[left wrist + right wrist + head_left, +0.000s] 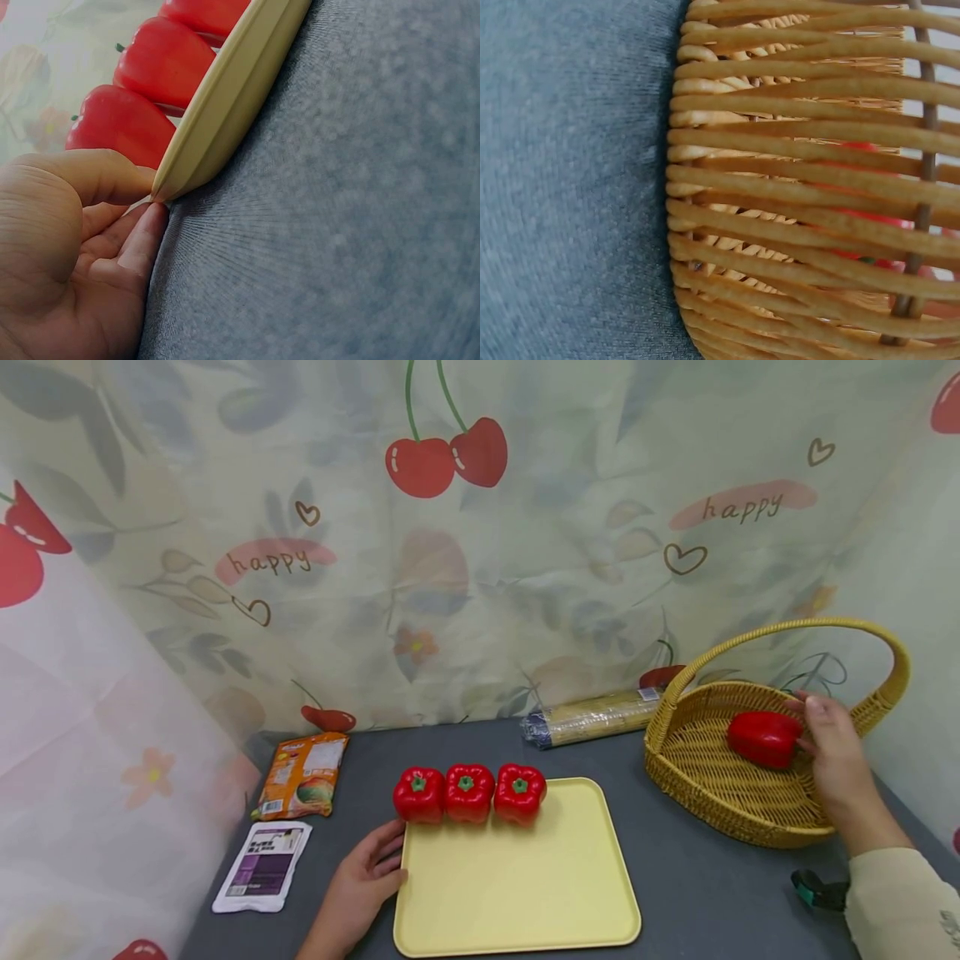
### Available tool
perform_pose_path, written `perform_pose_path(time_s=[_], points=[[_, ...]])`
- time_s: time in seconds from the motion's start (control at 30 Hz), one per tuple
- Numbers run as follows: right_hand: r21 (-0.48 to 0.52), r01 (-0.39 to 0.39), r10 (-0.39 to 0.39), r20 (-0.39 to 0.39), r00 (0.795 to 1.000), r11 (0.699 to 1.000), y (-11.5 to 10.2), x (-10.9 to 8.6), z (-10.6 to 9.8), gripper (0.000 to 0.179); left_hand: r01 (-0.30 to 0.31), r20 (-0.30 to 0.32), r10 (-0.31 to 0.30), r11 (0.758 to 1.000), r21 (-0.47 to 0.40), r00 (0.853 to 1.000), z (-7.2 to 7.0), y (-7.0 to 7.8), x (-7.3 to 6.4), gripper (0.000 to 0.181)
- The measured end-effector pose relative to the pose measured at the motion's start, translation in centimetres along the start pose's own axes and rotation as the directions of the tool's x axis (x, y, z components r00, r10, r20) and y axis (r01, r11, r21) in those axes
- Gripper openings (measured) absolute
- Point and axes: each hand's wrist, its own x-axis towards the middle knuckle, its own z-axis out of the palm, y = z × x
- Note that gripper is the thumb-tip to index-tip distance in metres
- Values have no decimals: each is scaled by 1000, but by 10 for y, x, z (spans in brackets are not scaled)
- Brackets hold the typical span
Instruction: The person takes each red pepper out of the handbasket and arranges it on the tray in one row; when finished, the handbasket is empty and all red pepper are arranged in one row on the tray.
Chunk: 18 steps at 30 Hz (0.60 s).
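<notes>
My left hand [365, 875] is at the left edge of a pale yellow tray [517, 885]; in the left wrist view its thumb and fingers pinch the tray's rim [217, 112]. Three red bell peppers [469, 792] with green stems stand in a row along the tray's far edge. On the right, my right hand [834, 752] reaches into a wicker basket [705, 793] and grips the right end of another red bell pepper [761, 739], which lies sideways. In the right wrist view the basket's weave [780, 180] covers most of that pepper [862, 217] and the fingers.
An orange packet [302, 777] and a white-and-purple pouch [262, 867] lie left of the tray. Behind, a plastic-wrapped bundle of sticks [600, 717] rests against the patterned curtain. A black-and-green object [817, 890] sits below the basket, whose tall handle [795, 625] arches over it.
</notes>
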Motion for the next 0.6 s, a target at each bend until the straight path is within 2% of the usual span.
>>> perform_pose_path(time_s=[0.03,0.13,0.3,0.47,0.6], points=[[-2,-22,22,13,1000,1000,1,1,1,31,-1,0,1,1000,0,1000,0,0,0,70],[-60,-78,82,65,995,995,1,5,2,53,-5,3,5,1000,-1,1000,-1,-1,0,70],[-189,-166,196,153,968,968,0,9,3,85,-8,6,8,1000,-4,1000,-1,-2,0,70],[-337,-141,226,229,947,931,2,11,3,98,-9,5,9,1000,-2,1000,-1,-3,0,70],[-390,-123,239,265,934,913,6,12,3,102,-11,5,11,1000,-3,1000,-1,-3,0,70]])
